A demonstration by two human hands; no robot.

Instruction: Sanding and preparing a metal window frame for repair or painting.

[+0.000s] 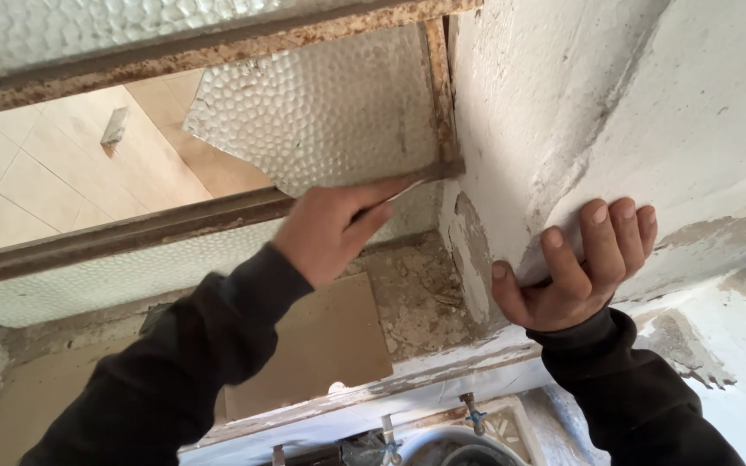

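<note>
Dark sleeves, nearest the lens, fill the lower frame, both cut off by its bottom edge. Behind: white plastered wall [649,103], w/ peeling patches; its corner ledge is gripped by the right hand [576,267], fingers curled together over the edge, thumb beneath, palm hidden. Rusty window frame [131,229] crosses at left; upper rail partly out of view. Broken pane of dimpled glass [330,112] sits in the frame's right section, jagged lower-left edge exposed. Left hand [334,229] presses on the frame bar below that pane, fingers together and extended; fingertips' exact contact w/ glass can't be made out. Tap fittings [472,414] below, small, indistinct.
</note>
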